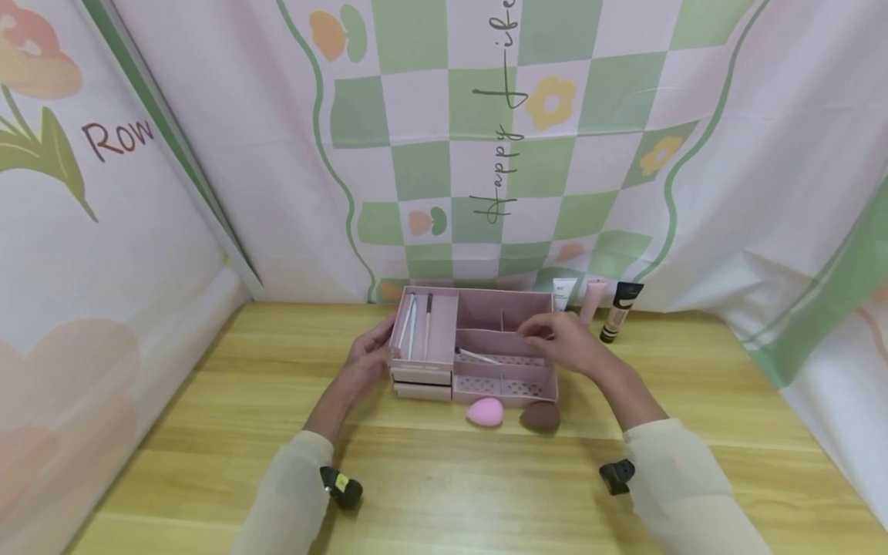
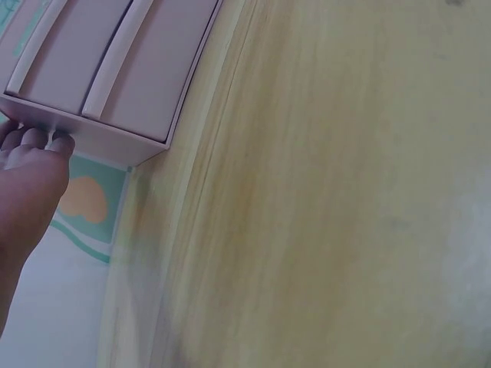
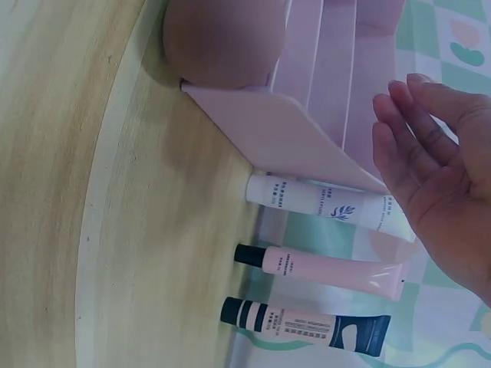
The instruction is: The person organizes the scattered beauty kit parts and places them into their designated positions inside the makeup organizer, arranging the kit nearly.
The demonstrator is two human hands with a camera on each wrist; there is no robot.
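Observation:
A pink desk organizer (image 1: pixel 506 293) stands on the table. My left hand (image 1: pixel 371 356) rests against its left side, its fingertips touching the side wall below the drawers in the left wrist view. My right hand (image 1: pixel 570 343) hovers over the organizer's right side, fingers loosely bent, and I see nothing between them. Two slim makeup brushes, one white (image 1: pixel 412 327) and one dark-tipped (image 1: pixel 428 327), lie in the left top tray. Another white brush (image 1: pixel 479 356) lies slanted in the middle right compartment, partly behind the divider.
In front of the organizer sit a pink makeup sponge (image 1: pixel 486 412) and a brown one (image 1: pixel 540 417). To its right stand a white tube (image 3: pixel 322 201), a pink tube (image 3: pixel 330 272) and a black-and-beige tube (image 3: pixel 307 326). A patterned curtain (image 1: pixel 409 100) hangs behind the table.

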